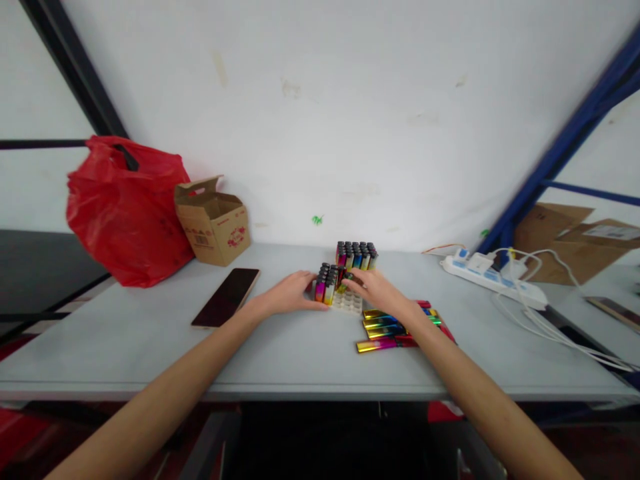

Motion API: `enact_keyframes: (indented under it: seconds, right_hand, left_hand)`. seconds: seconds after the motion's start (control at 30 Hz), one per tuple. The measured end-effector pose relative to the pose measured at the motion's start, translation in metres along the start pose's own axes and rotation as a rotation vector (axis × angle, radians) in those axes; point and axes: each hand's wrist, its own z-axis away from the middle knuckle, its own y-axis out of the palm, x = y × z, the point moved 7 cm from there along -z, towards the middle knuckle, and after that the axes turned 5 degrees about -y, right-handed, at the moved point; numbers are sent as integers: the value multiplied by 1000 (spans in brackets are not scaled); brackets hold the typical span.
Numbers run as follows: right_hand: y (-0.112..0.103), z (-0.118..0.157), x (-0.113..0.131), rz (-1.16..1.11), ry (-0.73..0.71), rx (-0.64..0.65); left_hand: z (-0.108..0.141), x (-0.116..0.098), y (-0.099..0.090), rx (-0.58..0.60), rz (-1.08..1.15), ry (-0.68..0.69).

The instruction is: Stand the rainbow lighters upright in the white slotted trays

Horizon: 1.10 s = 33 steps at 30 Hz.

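Note:
A white tray (349, 302) with round slots stands mid-table, its left part filled with upright colourful lighters (325, 287) with black tops. My left hand (295, 292) rests against the tray's left side, thumb and fingers spread around its corner. Over the tray, my right hand (373, 287) has its fingers closed on a lighter (343, 288) beside the upright rows. Just behind stands a second block of upright lighters (357, 255). Several shiny lighters (383, 327) lie flat on the table under my right forearm.
A dark phone (227, 297) lies left on the grey table (300, 353). Behind it are an open cardboard box (215, 230) and a red plastic bag (127, 213). A white power strip (495, 279) with cables lies right, near cardboard (565, 247).

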Motion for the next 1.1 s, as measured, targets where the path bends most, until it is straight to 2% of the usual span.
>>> enact_keyframes:
  seconds: [0.07,0.23,0.33,0.47,0.6,0.7,0.83,0.93,1.0,1.1]
  right_hand:
    - [6,-1,-1,14,9,67]
    - [10,-1,-6,149,89,120]
    - [10,-1,-2,81,31,136]
    - [1,2,1,-30,-62,125]
    - [-23,12,-12,-128,20,108]
    - [-50,31,-32,-187,121,87]
    - [-85,73,-52,-161,186,59]
    - [-101,109,-49,-76,207,-46]
    - [-100,130,-33,14,191,-121]
    - [-69,148,-5,128,157,-21]
  left_hand:
    - [0,0,0,3,-5,-6]
    - [0,1,1,-3,0,-5]
    - [-1,1,0,-13,7,1]
    - [-1,0,0,-1,0,0]
    - [-1,0,1,-1,7,9]
    - [-1,1,2,-8,10,14]
    - [-1,3,2,-15,2,9]
    - [0,2,0,-19,3,5]
    - [0,1,0,-13,5,5]
    - [0,0,0,-8,11,7]
